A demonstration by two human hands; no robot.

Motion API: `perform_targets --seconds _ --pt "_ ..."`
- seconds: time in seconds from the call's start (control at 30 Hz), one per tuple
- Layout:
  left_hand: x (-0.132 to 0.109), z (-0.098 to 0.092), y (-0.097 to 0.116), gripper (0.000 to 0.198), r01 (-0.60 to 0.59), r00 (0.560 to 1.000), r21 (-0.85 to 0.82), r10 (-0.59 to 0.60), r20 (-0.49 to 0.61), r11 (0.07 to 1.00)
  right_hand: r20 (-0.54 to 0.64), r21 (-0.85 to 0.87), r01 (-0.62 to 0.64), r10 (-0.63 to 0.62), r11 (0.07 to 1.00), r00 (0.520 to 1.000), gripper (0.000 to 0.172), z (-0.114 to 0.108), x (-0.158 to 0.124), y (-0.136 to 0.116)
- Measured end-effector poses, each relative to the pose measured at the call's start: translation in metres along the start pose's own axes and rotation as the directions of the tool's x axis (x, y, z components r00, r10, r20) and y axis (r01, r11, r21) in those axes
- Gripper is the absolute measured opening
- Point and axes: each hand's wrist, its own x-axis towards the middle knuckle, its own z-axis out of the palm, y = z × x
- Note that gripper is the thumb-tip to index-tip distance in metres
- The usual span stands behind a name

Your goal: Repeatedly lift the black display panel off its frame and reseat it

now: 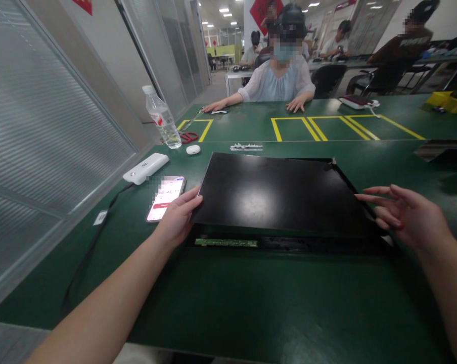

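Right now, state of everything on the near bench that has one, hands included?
Black panel: dark, glossy face up, over the black frame, whose near strip is uncovered
Left hand: gripping panel's left edge
Right hand: at panel's right edge, grip unclear
Phone: face up, screen lit
Bottle: capped, standing
White case: looks closed
White device: lying down, cable attached
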Motion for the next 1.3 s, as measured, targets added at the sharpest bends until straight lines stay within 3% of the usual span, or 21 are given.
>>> perform_targets --seconds 0.2,0.67,1.1,1.3 --pt "0.000 0.000 0.000 0.036 0.008 0.999 0.010 -0.008 0.031 1.000 -0.016 -0.014 -0.033 0.033 0.999 0.999 0.025 0.005 -0.001 0.001" --pt "0.003 -0.005 -0.005 0.044 -0.006 0.996 0.029 0.003 0.092 1.000 -0.018 -0.218 0.126 -0.133 0.968 0.991 0.031 0.005 -0.004 0.008" --pt "0.004 -0.003 -0.004 0.037 -0.011 0.998 0.031 0.009 0.063 0.999 -0.025 -0.188 0.116 -0.123 0.975 0.992 0.034 0.005 -0.004 0.006" --pt "0.004 -0.004 -0.005 0.042 -0.020 0.998 0.040 0.018 0.052 0.999 -0.007 -0.179 0.223 -0.228 0.958 0.974 0.031 0.007 -0.011 0.001"
